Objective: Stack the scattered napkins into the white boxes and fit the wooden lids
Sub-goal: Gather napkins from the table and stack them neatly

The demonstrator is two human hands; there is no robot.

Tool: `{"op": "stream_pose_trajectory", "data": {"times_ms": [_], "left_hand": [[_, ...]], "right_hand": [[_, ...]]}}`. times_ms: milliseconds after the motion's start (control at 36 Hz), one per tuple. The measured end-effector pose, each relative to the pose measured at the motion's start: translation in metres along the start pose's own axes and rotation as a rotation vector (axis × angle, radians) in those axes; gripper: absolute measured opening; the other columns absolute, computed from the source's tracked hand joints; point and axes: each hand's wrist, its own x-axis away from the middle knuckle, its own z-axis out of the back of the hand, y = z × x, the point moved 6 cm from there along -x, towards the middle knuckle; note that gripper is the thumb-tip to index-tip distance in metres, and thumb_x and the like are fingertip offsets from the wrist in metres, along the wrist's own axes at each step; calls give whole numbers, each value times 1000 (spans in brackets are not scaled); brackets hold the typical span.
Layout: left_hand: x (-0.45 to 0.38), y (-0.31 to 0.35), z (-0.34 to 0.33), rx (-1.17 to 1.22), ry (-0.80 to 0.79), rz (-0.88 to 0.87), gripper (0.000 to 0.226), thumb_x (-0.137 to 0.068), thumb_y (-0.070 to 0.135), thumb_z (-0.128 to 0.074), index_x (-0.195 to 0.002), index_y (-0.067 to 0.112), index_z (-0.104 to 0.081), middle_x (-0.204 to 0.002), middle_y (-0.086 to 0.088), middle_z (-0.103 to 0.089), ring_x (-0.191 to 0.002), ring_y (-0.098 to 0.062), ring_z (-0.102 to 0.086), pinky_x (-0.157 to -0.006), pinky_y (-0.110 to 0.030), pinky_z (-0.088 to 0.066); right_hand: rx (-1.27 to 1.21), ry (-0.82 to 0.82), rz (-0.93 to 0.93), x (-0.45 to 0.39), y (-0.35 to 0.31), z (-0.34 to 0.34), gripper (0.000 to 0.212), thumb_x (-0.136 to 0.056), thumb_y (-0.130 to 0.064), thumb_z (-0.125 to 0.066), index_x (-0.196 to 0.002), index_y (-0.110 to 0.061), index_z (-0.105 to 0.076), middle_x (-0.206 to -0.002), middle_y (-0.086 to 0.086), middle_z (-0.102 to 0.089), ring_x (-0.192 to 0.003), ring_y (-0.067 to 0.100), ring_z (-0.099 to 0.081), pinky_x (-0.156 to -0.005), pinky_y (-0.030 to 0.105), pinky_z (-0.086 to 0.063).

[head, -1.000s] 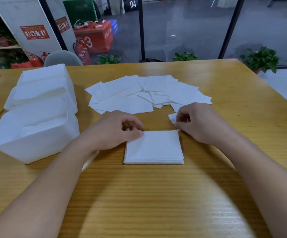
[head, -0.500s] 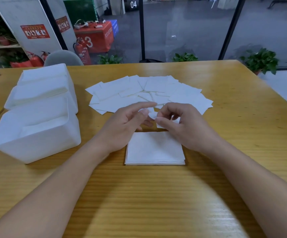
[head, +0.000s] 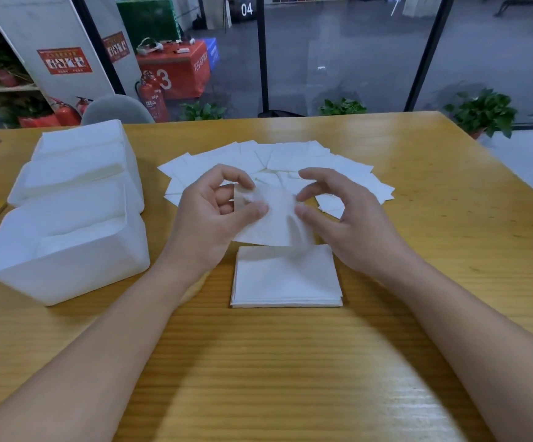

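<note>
Risk first: the napkin [head: 271, 218] hangs in the air above the pile [head: 286, 275], limp and blurred, held only at its upper left edge, so it could fold or land askew and leave the pile's edges ragged, which I judge would make it awkward to drop into a box [head: 64, 250] later. A second worry is the fan of loose napkins [head: 354, 173] just behind the hands; a trailing corner or a sleeve-less forearm sweeping back could drag several out of place. Left hand [head: 217, 218]: fingers curled, thumb and forefinger pinching the napkin's left edge, a real grip. Right hand [head: 338, 218]: half open, fingers arched and spread, thumb tip close against the napkin's right edge (contact or a hair's gap, I cannot tell through the blur), holding nothing that I can make out. The pile sits squared on the table [head: 290, 378] between the forearms, near the person. Three white boxes stand in a row at the left, well apart from the pile, each seemingly with napkins inside. No wooden lids in sight.
</note>
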Motion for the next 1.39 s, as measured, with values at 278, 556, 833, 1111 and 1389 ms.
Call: {"op": "stream_pose_trajectory", "data": {"times_ms": [278, 556, 833, 1111, 1389], "left_hand": [[3, 8, -3, 6, -55, 6, 47, -91, 2, -85, -133, 16, -67, -104, -22, -79, -95, -46, -74, -94, -59, -59], [-1, -3, 6, -350, -255, 155, 18, -101, 26, -78, -118, 30, -74, -66, -13, -55, -58, -25, -54, -67, -38, -48], [4, -10, 1, -528, -420, 188, 23, -100, 26, -77, -119, 38, -69, -63, -4, -55, -57, -15, -46, -60, -29, -38], [-1, -19, 10, -655, -378, 168, 22, -92, 50, -84, -105, 35, -74, -57, 6, -51, -54, -11, -46, -66, -34, -43], [0, -30, 1, -652, -359, 128, 6, -99, 41, -77, -100, 35, -76, -65, 9, -61, -59, -3, -50, -65, -26, -41]], "right_hand": [[-164, -11, -86, -3, 1, 1, 28, -99, -34, -78, -127, -32, -73, -119, -13, -76, -116, 3, -70, -92, 36, -61], [-63, -185, -231, -3, 10, 14, 8, -98, -23, -78, -106, -27, -78, -65, -2, -34, -57, 17, -33, -51, 24, -29], [25, -406, -253, 5, 11, 4, 19, -92, -27, -84, -108, -31, -74, -61, -3, -49, -53, 15, -48, -51, 30, -38], [132, -197, -216, -5, 19, 22, 25, -83, -51, -89, -94, -32, -78, -76, -1, -69, -58, 11, -54, -57, 31, -44], [487, 39, -127, -14, 53, 16, 25, -97, -39, -77, -118, -26, -77, -99, -13, -65, -87, 9, -57, -72, 28, -39]]}}
